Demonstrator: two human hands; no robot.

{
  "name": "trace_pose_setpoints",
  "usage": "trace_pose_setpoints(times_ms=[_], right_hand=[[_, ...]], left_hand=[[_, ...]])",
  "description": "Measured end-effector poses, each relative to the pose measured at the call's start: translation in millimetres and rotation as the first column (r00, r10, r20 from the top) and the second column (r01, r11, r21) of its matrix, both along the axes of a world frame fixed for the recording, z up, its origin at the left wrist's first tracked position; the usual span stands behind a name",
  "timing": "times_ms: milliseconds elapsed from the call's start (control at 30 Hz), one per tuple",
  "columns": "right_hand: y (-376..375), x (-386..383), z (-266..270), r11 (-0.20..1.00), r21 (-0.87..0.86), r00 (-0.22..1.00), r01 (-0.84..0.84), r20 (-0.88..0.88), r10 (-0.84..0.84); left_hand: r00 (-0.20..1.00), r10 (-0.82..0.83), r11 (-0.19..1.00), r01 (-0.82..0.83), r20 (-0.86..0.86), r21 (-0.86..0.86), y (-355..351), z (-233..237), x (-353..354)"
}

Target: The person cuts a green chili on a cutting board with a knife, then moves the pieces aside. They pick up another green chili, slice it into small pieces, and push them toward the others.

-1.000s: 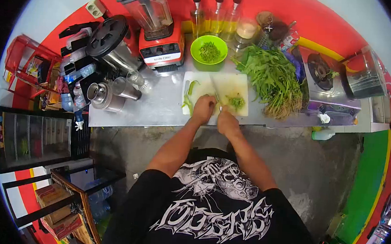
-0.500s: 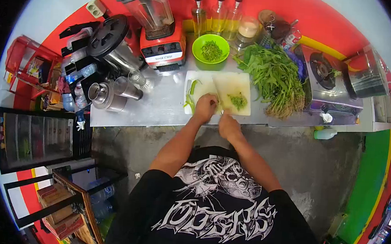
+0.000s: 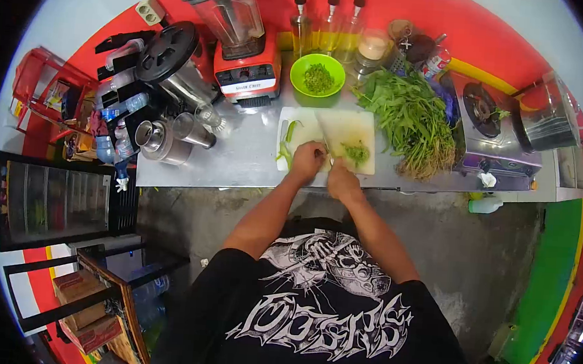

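On the white cutting board [image 3: 363, 122], my right hand [image 3: 343, 179] is wrapped round the handle of a knife. The knife blade [image 3: 323, 129] points away from me across the board. Just left of the blade, my left hand [image 3: 308, 157] is closed with pinched fingertips on a green chili, mostly hidden by the fingers. Whole green chilies [image 3: 289, 134] lie along the board's left side. Right of the knife sits a small heap of chopped green pieces [image 3: 356, 153].
Behind the board stands a green bowl [image 3: 298, 82] of chopped greens. A bundle of leafy greens with roots [image 3: 414, 119] lies to the right, beside a gas stove [image 3: 504, 139]. A red blender [image 3: 246, 77], metal shakers [image 3: 166, 143] and pump bottles [image 3: 329, 29] are around the counter.
The view has shifted slightly. Both hands stay in nearly the same place at the knife, and the heap of chopped pieces looks much the same.
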State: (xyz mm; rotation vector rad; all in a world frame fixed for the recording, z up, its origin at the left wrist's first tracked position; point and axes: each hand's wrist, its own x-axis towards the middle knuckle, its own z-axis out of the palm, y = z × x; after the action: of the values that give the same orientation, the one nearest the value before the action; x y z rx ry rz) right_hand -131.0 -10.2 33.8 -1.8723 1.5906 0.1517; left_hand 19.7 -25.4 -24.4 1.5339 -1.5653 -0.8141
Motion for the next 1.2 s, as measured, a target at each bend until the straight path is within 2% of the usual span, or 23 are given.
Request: trace_pose_setpoints(times_ms=[33, 133, 167, 333, 400, 433, 533, 600, 633, 733, 800, 933, 1067, 1200], right_hand=[[2, -2, 5, 0.999, 0.015, 0.999, -0.032, -0.024, 0.033], [17, -4, 9, 1.000, 0.028, 1.000, 0.005, -0.007, -0.005], [20, -3, 9, 0.999, 0.012, 0.999, 0.036, 0.015, -0.036], [5, 3, 14, 0.999, 0.019, 0.999, 0.048, 0.023, -0.048], [4, 4, 19, 0.997, 0.052, 0.997, 0.063, 0.040, -0.065], [10, 2, 21, 0.999, 0.028, 0.999, -0.018, -0.037, 0.019], [13, 3, 25, 0.998, 0.051, 0.999, 0.025, -0.030, -0.024], [8, 4, 23, 0.997, 0.079, 0.999, 0.025, -0.028, -0.023], [5, 4, 16, 0.998, 0.052, 0.999, 0.033, -0.008, -0.033], [5, 6, 22, 0.996, 0.060, 0.998, 0.060, -0.014, -0.059], [11, 4, 14, 0.998, 0.045, 0.999, 0.032, -0.009, -0.032], [3, 8, 3, 0.998, 0.014, 0.998, 0.067, -0.004, -0.067], [5, 3, 8, 0.998, 0.058, 1.000, 0.004, -0.015, -0.004], [12, 3, -3, 0.996, 0.029, 0.997, 0.081, 0.003, -0.081]], left_hand=[[1.000, 0.008, 0.998, -0.008, 0.001, 0.065, 1, 5, 0], [0.998, 0.020, 0.993, -0.026, 0.056, 0.116, 4, 19, -1], [1.000, 0.015, 0.995, -0.016, 0.013, 0.095, 3, 14, -1], [0.999, 0.040, 0.996, -0.041, 0.007, 0.085, 3, 8, -1], [0.999, 0.034, 0.999, -0.033, 0.025, -0.016, 3, 5, 0], [0.999, 0.035, 0.999, -0.035, 0.021, -0.018, 2, 4, 1], [0.999, 0.049, 0.999, -0.049, 0.016, -0.012, 0, 5, 2], [0.997, 0.025, 0.993, -0.032, 0.069, 0.110, -2, 8, 5], [0.997, 0.029, 0.993, -0.036, 0.069, 0.110, -2, 9, 5], [0.989, 0.007, 0.999, -0.012, 0.149, 0.037, 0, 5, 4], [0.978, 0.051, 0.998, -0.045, 0.200, -0.037, 1, 3, 1], [0.984, 0.027, 1.000, -0.025, 0.175, -0.015, 6, 9, 1], [0.983, 0.043, 0.998, -0.036, 0.178, -0.043, 9, 12, 1], [0.982, 0.081, 0.996, -0.073, 0.173, -0.051, 12, 15, -3]])
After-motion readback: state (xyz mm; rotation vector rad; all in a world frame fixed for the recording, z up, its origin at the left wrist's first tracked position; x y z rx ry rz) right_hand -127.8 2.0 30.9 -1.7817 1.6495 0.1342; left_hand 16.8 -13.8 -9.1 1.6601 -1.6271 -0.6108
